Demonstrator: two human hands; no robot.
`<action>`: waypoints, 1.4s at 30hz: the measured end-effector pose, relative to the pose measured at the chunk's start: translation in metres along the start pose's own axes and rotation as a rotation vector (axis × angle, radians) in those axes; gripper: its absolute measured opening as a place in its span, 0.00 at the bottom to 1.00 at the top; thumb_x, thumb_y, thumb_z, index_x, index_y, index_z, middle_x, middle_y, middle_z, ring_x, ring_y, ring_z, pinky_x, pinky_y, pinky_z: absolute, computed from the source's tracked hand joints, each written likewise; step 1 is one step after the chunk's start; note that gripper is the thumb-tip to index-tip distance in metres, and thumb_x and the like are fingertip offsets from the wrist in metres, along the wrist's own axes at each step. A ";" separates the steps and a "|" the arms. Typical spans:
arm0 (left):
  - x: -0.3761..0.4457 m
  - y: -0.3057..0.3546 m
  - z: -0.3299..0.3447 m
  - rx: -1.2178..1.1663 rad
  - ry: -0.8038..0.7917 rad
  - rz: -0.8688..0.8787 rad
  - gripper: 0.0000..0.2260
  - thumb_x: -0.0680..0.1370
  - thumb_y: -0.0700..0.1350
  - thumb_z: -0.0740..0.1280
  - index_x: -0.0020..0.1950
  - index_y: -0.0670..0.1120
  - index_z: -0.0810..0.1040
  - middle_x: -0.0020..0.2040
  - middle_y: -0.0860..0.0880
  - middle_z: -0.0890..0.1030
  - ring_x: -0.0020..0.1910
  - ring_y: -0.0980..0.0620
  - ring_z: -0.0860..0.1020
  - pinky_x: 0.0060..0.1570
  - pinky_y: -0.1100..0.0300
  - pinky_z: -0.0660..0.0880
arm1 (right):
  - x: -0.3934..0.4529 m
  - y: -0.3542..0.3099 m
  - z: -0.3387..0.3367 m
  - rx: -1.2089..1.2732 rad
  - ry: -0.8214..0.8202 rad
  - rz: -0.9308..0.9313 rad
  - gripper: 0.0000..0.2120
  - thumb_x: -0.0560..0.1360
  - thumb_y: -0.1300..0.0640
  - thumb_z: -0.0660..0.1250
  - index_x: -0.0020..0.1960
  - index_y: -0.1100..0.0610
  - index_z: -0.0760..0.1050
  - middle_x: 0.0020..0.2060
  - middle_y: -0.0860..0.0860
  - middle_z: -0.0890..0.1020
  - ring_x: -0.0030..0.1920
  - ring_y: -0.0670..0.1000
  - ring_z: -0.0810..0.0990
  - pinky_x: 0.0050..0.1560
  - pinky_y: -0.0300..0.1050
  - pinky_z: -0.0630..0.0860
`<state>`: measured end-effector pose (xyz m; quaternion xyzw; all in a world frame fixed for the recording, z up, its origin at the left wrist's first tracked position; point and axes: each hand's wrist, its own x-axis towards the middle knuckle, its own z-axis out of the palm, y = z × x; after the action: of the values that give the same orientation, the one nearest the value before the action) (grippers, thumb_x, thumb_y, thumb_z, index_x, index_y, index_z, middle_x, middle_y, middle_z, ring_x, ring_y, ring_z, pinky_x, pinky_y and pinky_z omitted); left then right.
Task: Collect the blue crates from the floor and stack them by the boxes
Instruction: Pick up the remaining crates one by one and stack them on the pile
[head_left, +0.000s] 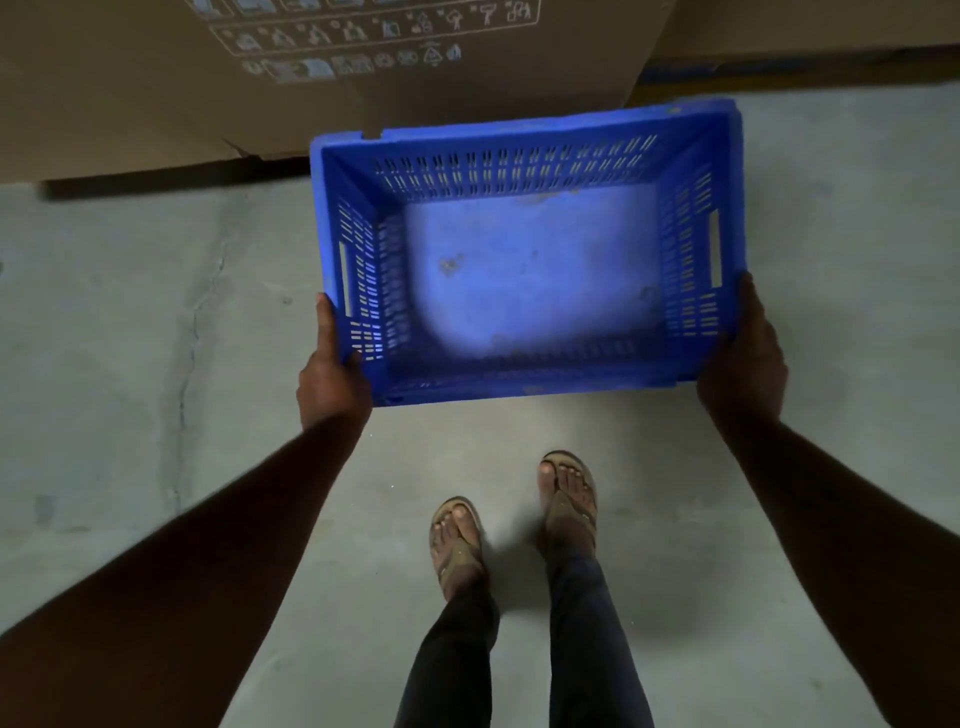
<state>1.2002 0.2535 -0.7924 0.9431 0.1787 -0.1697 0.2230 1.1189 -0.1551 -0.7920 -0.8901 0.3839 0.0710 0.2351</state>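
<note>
Blue crate (524, 260) held above concrete floor (130, 338), just before cardboard box (311, 78); empty, slotted walls, scuffed base. Left hand (330, 374) & right hand (743, 358) clamp near corners.

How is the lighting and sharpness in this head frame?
Head view: dim overall, with a bright pool of light on the blue crate floor; both arms near-black; left hand and right hand underexposed; cardboard box print soft; wide-angle bending at edges.

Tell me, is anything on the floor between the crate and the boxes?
Nothing visible. Both hands, left and right, hold the crate over bare floor, its far edge already at the boxes.
</note>
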 end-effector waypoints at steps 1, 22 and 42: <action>-0.002 -0.002 0.000 -0.005 -0.004 -0.002 0.36 0.81 0.42 0.61 0.82 0.62 0.46 0.56 0.32 0.81 0.53 0.30 0.79 0.54 0.42 0.75 | 0.002 -0.001 0.000 -0.008 0.013 -0.012 0.34 0.79 0.61 0.57 0.81 0.40 0.54 0.65 0.62 0.76 0.60 0.69 0.77 0.61 0.62 0.72; -0.010 -0.002 0.015 0.072 -0.135 0.063 0.44 0.79 0.41 0.62 0.80 0.59 0.33 0.59 0.36 0.80 0.54 0.33 0.80 0.53 0.41 0.77 | -0.003 0.008 -0.014 -0.163 -0.097 -0.036 0.42 0.77 0.62 0.60 0.82 0.41 0.42 0.58 0.66 0.75 0.55 0.70 0.78 0.55 0.63 0.74; -0.003 -0.013 0.025 0.101 -0.149 0.088 0.50 0.77 0.42 0.68 0.78 0.62 0.28 0.60 0.33 0.79 0.52 0.31 0.81 0.51 0.37 0.79 | 0.000 0.017 -0.014 -0.166 -0.137 -0.042 0.47 0.75 0.66 0.61 0.82 0.40 0.40 0.60 0.64 0.74 0.52 0.70 0.80 0.52 0.58 0.76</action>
<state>1.1863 0.2520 -0.8170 0.9449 0.1112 -0.2384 0.1951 1.1059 -0.1725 -0.7859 -0.9074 0.3409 0.1584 0.1878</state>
